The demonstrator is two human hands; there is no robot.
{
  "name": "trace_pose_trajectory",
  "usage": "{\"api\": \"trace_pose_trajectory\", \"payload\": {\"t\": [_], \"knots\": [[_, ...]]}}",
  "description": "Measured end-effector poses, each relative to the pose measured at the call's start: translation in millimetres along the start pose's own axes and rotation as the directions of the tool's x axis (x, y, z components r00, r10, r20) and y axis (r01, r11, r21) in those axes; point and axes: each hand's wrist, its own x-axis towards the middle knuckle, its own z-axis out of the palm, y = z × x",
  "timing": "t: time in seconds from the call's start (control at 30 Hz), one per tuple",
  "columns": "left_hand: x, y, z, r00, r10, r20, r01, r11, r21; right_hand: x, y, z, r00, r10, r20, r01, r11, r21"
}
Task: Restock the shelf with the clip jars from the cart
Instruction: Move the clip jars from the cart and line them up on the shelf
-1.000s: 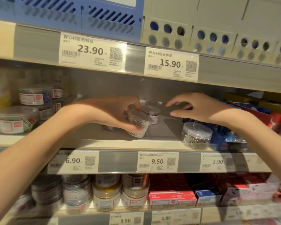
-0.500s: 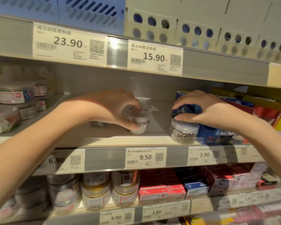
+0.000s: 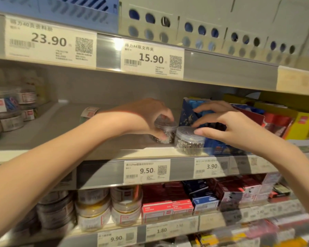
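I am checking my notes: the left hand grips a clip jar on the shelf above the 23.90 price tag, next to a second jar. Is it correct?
Not quite. In the head view the left hand grips the clip jar on the shelf above the 9.50 price tag, next to the second jar; the 23.90 tag is on the shelf edge above.

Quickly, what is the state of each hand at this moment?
Left hand: fingers curled round the rear clip jar, gripping it.
Right hand: thumb pressing on the front clip jar lid, fingers spread, not gripping.
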Motion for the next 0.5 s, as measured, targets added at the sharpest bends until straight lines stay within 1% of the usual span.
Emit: {"api": "trace_pose_trajectory", "payload": {"t": [0.1, 0.2, 0.33, 0.43, 0.5], "knots": [[6, 1, 3, 1.000, 0.014, -0.021, -0.015, 1.000, -0.018, -1, 2, 1, 1.000, 0.004, -0.014, -0.004, 1.000, -0.006], [11, 3, 4, 0.999, 0.030, 0.011, -0.030, 0.999, -0.017, -1, 3, 2, 1.000, 0.008, -0.023, -0.008, 1.000, 0.000], [14, 4, -4, 0.990, 0.028, 0.140, -0.013, 0.994, -0.104, -2, 3, 2, 1.000, 0.004, -0.031, -0.004, 1.000, 0.013], [20, 9, -10, 0.964, 0.029, 0.263, -0.003, 0.995, -0.098, -3, 3, 2, 1.000, 0.007, -0.026, -0.007, 1.000, 0.026], [24, 12, -11, 0.956, 0.013, 0.292, 0.014, 0.996, -0.090, -3, 5, 3, 0.999, 0.006, -0.034, -0.005, 0.999, 0.032]]}}
